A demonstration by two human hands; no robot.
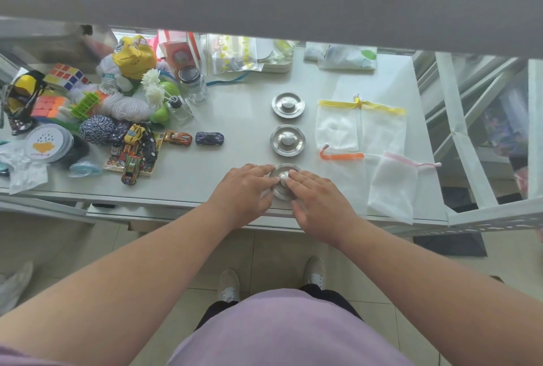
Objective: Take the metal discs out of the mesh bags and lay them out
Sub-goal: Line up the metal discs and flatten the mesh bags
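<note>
Head view: three round, shiny metal discs with raised centre knobs line up vertically mid-frame on the bench (235, 118) — far disc (288, 105), middle disc (287, 140), near disc (282, 186). The left hand (242, 192) and right hand (316, 198), fingers loosely spread, rest on the near disc. Empty mesh bags (361, 127) lie flat right of the discs.

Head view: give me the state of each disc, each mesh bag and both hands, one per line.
Far disc: out, flat on table.
Middle disc: out, flat.
Near disc: on table, under both hands.
Yellow-tie bag: flat; looks empty.
Orange-tie bag: flat.
Pink-tie bag: flat.
Left hand: fingers on near disc.
Right hand: fingers on near disc.
</note>
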